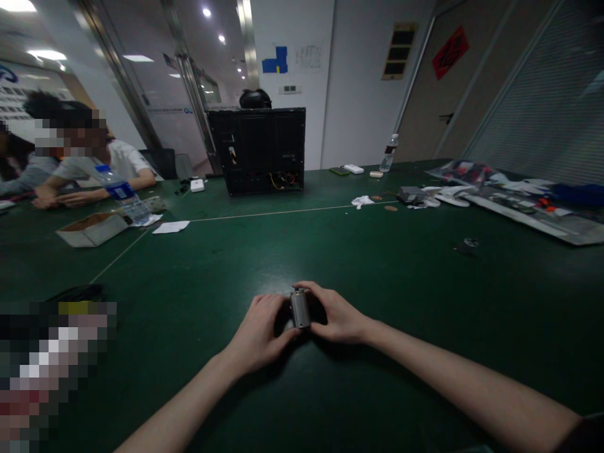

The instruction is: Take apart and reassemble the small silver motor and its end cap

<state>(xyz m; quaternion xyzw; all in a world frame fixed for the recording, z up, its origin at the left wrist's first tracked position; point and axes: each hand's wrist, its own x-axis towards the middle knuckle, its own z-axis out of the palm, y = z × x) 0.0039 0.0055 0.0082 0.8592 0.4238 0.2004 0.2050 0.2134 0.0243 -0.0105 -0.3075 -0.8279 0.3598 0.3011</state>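
Observation:
Between my two hands, near the middle of the green table (226, 251), is a small silver-grey metal cylinder (301, 309) that looks like a small electric motor. It stands roughly upright, with a narrower part at its top. My left hand (265, 327) curls around its left side, thumb at the lower edge. From the right, my right hand (337, 313) grips it with a finger over the top and the thumb near the bottom. Part of the cylinder's sides is covered by my fingers.
Behind stands a black open-backed case (264, 148). On the left are an open box (92, 229), a water bottle (125, 195), a white paper (170, 227) and seated people. A small dark part (468, 245) lies right, before a cluttered board (533, 217). Another bottle (389, 153) stands far back.

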